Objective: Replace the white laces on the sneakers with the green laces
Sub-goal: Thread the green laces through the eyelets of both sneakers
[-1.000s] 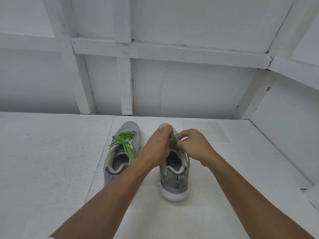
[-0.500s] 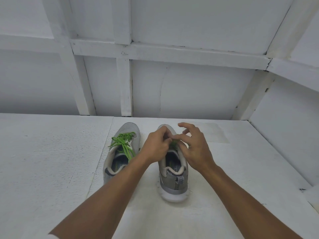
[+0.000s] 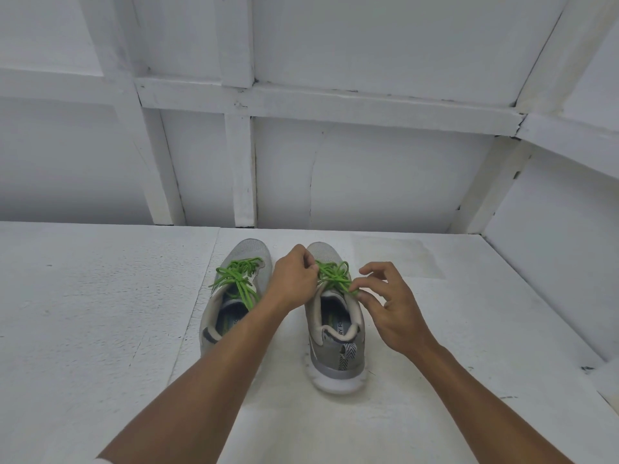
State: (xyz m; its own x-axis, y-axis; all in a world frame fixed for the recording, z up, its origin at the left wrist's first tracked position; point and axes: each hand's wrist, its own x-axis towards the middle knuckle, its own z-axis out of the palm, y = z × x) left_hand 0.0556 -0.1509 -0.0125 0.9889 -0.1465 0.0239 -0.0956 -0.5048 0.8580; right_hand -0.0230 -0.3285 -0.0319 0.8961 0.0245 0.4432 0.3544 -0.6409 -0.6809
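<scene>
Left lace, risk: the left lace (image 3: 237,279), green, lay in a loose bow on the left shoe (image 3: 234,316), left of centre; judged liable to snag on the forearm beside it.
Left hand, state: the left hand (image 3: 293,286), at centre, was curled, pinching the left side of the right lace (image 3: 333,274).
Right lace, risk: green, bunched in loops over the right shoe (image 3: 335,346), just right of centre; an uneven pull would probably collapse a loop or leave a slack knot.
Right hand, state: the right hand (image 3: 392,309) pinched a loop between thumb and forefinger, other fingers spread; a slip would likely free the loop.
White laces: none in view.
Materials, shoes: grey mesh uppers, padded pale collars, thick white rounded soles.
Materials, laces: thin round cord, limp.
Materials, surroundings: the table (image 3: 100,313) was white and rough-grained; the wall (image 3: 368,179) was white painted board with raised battens.
</scene>
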